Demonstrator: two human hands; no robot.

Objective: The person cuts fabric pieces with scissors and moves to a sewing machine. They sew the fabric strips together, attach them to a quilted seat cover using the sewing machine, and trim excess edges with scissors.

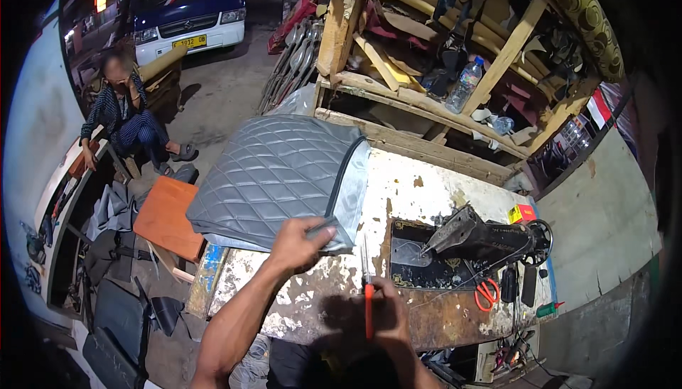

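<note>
My left hand [302, 245] is closed on the near right corner of a grey quilted seat cover [277, 169], which has diamond stitching, a black seam and a pale backing edge. My right hand [389, 312] grips orange-handled scissors [368, 300], seen nearly edge-on, with their slim metal blades pointing away from me. The blade tips are beside the cover's corner, and I cannot tell whether they touch it. Shadow covers part of my right hand. Right of it, a black sewing machine [479, 236] stands on the worn, paint-flaked table [305, 300].
Red-handled scissors [488, 295], a green bottle [548, 309] and a yellow-red box [521, 213] lie around the machine. Behind is a wooden rack [426, 122] with scraps and a plastic bottle [465, 85]. An orange-brown stool [169, 217] and a seated person [128, 108] are at left.
</note>
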